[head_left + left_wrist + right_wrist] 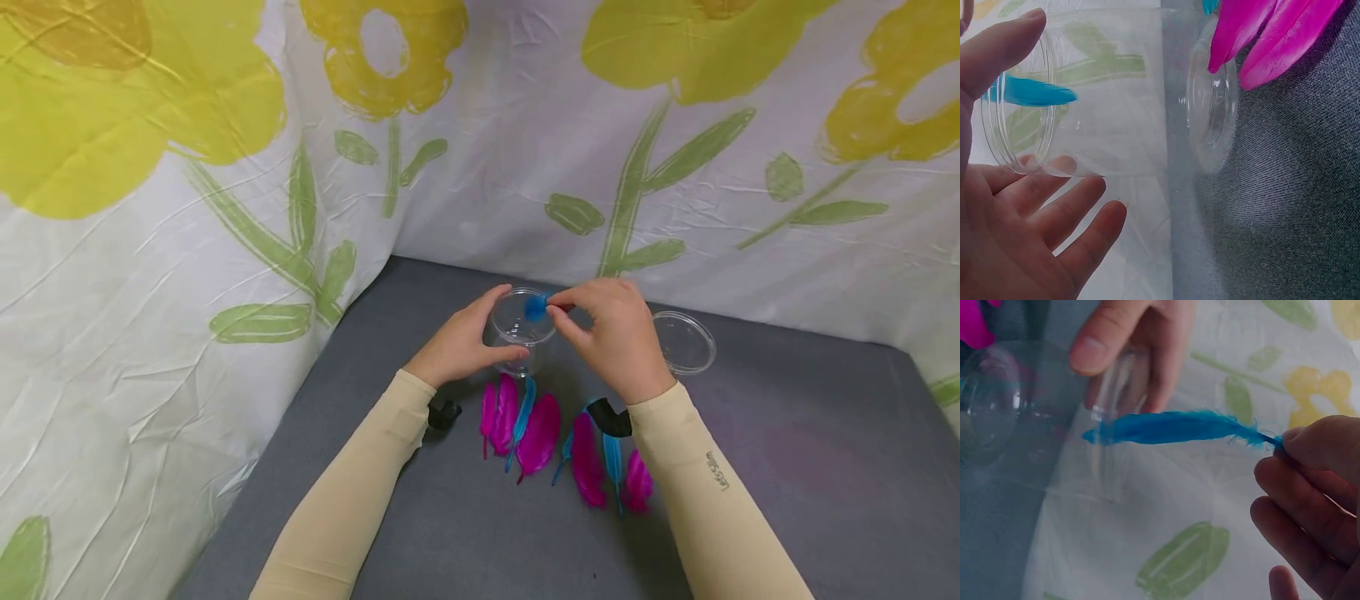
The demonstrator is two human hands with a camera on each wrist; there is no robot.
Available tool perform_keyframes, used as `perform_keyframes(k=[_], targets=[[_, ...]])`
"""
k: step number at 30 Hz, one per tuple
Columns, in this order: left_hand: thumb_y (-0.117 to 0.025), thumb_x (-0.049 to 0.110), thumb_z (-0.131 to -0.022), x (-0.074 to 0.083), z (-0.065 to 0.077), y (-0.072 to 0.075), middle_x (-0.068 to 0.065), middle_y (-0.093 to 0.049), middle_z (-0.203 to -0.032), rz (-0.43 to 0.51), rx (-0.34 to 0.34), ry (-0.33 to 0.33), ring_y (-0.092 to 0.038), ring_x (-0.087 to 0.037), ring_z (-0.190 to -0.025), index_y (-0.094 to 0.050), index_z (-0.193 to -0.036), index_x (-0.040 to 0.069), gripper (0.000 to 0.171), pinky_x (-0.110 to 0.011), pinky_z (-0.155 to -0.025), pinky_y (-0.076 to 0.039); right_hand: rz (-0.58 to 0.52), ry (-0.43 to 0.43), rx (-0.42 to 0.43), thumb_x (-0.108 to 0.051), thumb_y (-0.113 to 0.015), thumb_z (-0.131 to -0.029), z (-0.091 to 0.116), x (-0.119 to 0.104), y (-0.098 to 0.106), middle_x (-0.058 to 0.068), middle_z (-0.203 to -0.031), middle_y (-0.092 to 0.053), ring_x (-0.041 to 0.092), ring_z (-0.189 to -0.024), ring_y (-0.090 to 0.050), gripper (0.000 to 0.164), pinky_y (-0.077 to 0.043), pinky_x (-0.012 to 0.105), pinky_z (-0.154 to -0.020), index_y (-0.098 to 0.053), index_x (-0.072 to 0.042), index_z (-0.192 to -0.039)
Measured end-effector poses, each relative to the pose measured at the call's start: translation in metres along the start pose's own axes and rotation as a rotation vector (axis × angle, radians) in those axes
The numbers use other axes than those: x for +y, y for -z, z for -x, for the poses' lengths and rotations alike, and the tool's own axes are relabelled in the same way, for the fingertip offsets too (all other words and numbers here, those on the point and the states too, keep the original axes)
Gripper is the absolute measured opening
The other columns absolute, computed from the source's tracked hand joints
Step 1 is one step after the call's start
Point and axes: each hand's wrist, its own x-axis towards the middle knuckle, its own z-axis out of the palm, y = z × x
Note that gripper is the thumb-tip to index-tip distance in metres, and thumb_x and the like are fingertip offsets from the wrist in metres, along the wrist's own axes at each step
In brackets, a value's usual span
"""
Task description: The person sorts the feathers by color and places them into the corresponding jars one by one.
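My left hand [459,340] holds a clear plastic jar [1122,134] near its rim, with the thumb on one side and the fingers on the other. The jar stands upright on the grey cloth. Above its mouth, my right hand [618,337] pinches a blue feather [1172,427] by its quill between thumb and fingers. The feather's tip hangs down past the rim, inside the jar's opening, while the quill end stays outside. Close in front of the jar lie magenta feathers [540,435] and turquoise feathers [522,421] in a loose row.
A clear round lid [685,343] lies right of the right hand. The grey cloth-covered table [810,500] ends at the back against a white curtain [495,200] printed with yellow flowers. Black wrist straps [609,418] show at the sleeve cuffs.
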Motion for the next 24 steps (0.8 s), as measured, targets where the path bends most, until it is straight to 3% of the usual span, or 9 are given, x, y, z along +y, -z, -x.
perform_keyframes(k=[8, 18, 24], targets=[[-0.081, 0.065, -0.089, 0.0, 0.001, 0.0, 0.003, -0.038, -0.175, 0.006, -0.009, 0.001, -0.044, -0.026, -0.159, -0.024, -0.172, 0.029, 0.107, -0.057, -0.125, -0.044, 0.018, 0.017, -0.025, -0.015, -0.083, -0.097, 0.001, 0.003, -0.013, 0.007, -0.096, -0.083, 0.031, -0.095, -0.076, 0.009, -0.053, 0.055, -0.1, -0.085, -0.009, -0.102], [-0.08, 0.064, -0.09, 0.0, 0.002, -0.002, 0.004, -0.037, -0.175, 0.017, -0.017, -0.004, -0.044, -0.025, -0.158, -0.022, -0.173, 0.028, 0.107, -0.054, -0.125, -0.044, 0.122, 0.016, -0.102, -0.022, -0.086, -0.095, 0.008, 0.007, -0.031, 0.002, -0.092, -0.081, 0.026, -0.092, -0.075, 0.014, -0.052, 0.055, -0.108, -0.084, -0.012, -0.103], [-0.08, 0.065, -0.09, -0.001, 0.0, -0.001, 0.005, -0.037, -0.175, 0.03, -0.016, -0.009, -0.043, -0.025, -0.159, -0.022, -0.173, 0.029, 0.107, -0.054, -0.126, -0.043, 0.13, 0.033, -0.096, -0.022, -0.086, -0.094, 0.011, 0.003, -0.033, 0.002, -0.092, -0.08, 0.026, -0.091, -0.075, 0.014, -0.053, 0.055, -0.107, -0.084, -0.011, -0.103]])
